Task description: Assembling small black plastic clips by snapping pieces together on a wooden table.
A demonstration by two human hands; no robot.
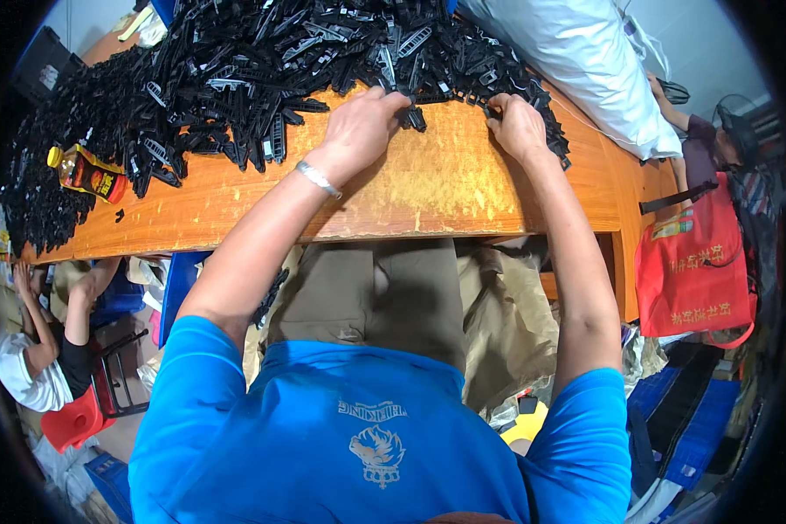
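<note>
A large heap of small black plastic parts [262, 65], several of them long with ladder-like slots, covers the far side of the wooden table [445, 188]. My left hand [362, 129], with a silver band on the wrist, is at the heap's near edge. Its fingers are pinched at a small black plastic part [417, 120]. To the right, my right hand [521, 129] also reaches the heap's edge, thumb and forefinger bent together around a dark piece. That piece is mostly hidden by the fingers. Bare worn tabletop shows between the two hands.
A drink bottle with a yellow cap [92, 173] lies against the heap at left. A big white sack [585, 70] leans at the far right, and a red bag [697, 266] hangs by the table's right end. Other people sit at left and stand at right.
</note>
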